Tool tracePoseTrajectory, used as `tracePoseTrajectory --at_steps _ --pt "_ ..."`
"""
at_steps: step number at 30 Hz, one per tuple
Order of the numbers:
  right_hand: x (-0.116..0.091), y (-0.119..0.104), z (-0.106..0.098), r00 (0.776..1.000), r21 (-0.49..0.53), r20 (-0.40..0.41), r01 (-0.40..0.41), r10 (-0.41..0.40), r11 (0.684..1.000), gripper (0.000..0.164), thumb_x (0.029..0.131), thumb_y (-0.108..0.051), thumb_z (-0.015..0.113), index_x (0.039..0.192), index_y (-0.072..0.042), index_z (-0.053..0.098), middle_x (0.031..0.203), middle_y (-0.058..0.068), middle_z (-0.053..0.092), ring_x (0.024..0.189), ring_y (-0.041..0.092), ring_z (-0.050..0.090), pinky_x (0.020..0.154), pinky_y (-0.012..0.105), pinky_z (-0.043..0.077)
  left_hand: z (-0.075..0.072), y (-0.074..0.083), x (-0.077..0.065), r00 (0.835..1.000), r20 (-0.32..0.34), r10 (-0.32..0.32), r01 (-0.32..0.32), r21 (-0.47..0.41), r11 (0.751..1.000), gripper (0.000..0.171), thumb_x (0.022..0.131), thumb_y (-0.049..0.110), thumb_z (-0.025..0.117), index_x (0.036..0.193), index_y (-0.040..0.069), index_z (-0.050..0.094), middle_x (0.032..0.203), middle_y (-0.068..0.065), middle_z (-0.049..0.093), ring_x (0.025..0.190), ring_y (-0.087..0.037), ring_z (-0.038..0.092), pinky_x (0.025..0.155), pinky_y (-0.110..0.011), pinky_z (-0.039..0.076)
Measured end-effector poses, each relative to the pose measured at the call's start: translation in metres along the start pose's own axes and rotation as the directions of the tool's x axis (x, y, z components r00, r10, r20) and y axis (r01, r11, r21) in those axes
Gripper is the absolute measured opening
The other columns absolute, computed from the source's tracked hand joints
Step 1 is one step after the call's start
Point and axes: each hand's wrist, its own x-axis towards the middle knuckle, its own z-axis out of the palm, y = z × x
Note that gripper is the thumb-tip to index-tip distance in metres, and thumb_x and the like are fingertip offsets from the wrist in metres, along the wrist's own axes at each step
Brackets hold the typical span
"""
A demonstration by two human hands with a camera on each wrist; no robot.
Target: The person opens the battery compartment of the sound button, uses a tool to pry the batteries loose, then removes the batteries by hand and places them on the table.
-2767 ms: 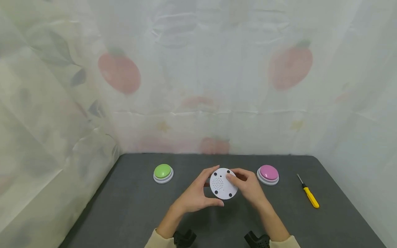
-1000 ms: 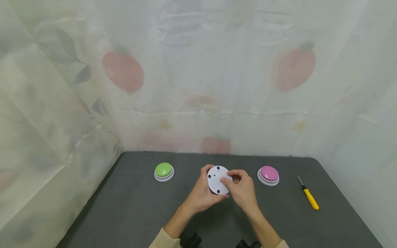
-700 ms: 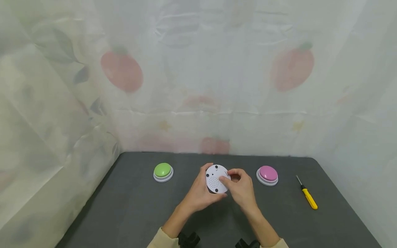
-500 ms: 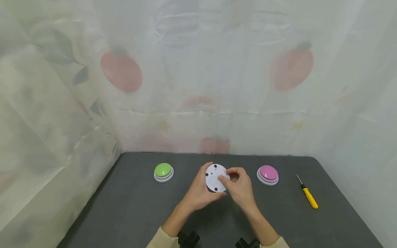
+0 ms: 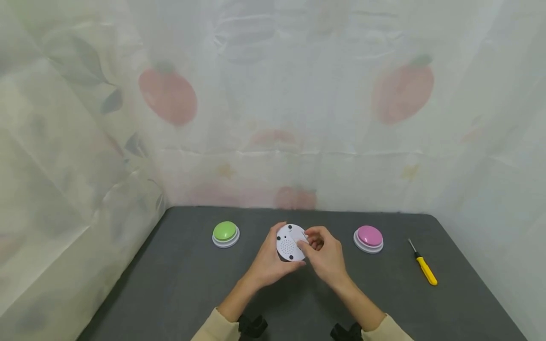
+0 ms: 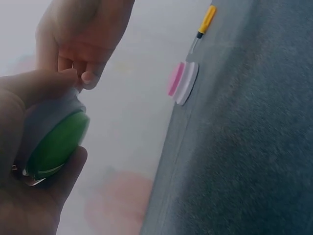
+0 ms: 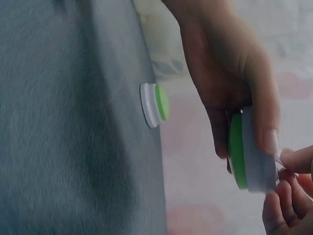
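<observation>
My left hand (image 5: 269, 258) holds a round push button (image 5: 286, 246) above the table, thumb and fingers around its rim. Its white underside, with speaker holes and black rubber feet, faces up in the head view. The green dome (image 6: 57, 144) points away from me and shows in the left wrist view. My right hand (image 5: 326, 255) is at the button's right edge. In the right wrist view its thumb and curled fingers meet at a thin white piece (image 7: 279, 164) at the base, apparently the battery cover; the fingers partly hide it.
Another green push button (image 5: 224, 233) stands on the dark table (image 5: 179, 293) at the left. To the right are a pink push button (image 5: 369, 238) and a yellow-handled screwdriver (image 5: 425, 270). Patterned sheeting (image 5: 273, 118) hangs behind the table and along both sides.
The held button has turned and shifted left with my left hand. My right thumb has gone from lying on the underside to the edge, its fingers now drawn slightly away from the button.
</observation>
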Motion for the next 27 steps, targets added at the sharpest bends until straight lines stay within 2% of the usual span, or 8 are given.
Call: tracePoseTrajectory --at_steps 8,16,24,27 --pt "0.008 0.009 -0.009 0.991 0.033 0.129 0.027 -0.031 0.999 0.017 0.088 -0.010 0.081 0.103 -0.011 0.071 0.081 -0.001 0.065 0.071 0.013 0.059 0.065 0.024 0.049 -0.003 -0.008 -0.005 1.000 0.005 -0.011 0.012 -0.026 1.000 0.105 0.071 0.032 0.093 0.152 0.008 0.032 0.130 -0.003 0.054 0.108 -0.018 0.056 0.091 -0.040 0.046" --pt "0.022 0.018 -0.017 0.975 0.052 0.221 -0.044 0.032 0.998 0.016 0.087 -0.007 0.080 0.101 -0.008 0.073 0.086 0.002 0.067 0.077 0.014 0.061 0.069 0.025 0.051 -0.005 -0.014 -0.009 1.000 0.011 -0.016 0.017 -0.026 1.000 0.104 0.070 0.031 0.094 0.151 0.011 0.033 0.128 -0.001 0.055 0.107 -0.016 0.056 0.091 -0.039 0.045" --pt "0.036 0.026 -0.023 0.971 0.041 0.233 -0.056 0.045 0.998 0.015 0.089 -0.007 0.079 0.102 -0.006 0.073 0.086 0.005 0.068 0.073 0.016 0.061 0.065 0.025 0.050 -0.010 -0.016 -0.012 0.999 0.022 -0.027 0.028 -0.033 0.999 0.104 0.069 0.031 0.094 0.151 0.010 0.033 0.127 0.000 0.055 0.106 -0.016 0.056 0.092 -0.039 0.045" --pt "0.044 0.029 -0.025 0.971 0.031 0.231 -0.066 0.057 0.997 0.015 0.089 -0.008 0.078 0.103 -0.005 0.073 0.086 0.007 0.068 0.069 0.019 0.062 0.062 0.025 0.050 -0.013 -0.018 -0.013 0.999 0.026 -0.037 0.038 -0.031 0.999 0.104 0.069 0.032 0.094 0.151 0.014 0.033 0.126 0.001 0.055 0.106 -0.016 0.056 0.092 -0.039 0.045"
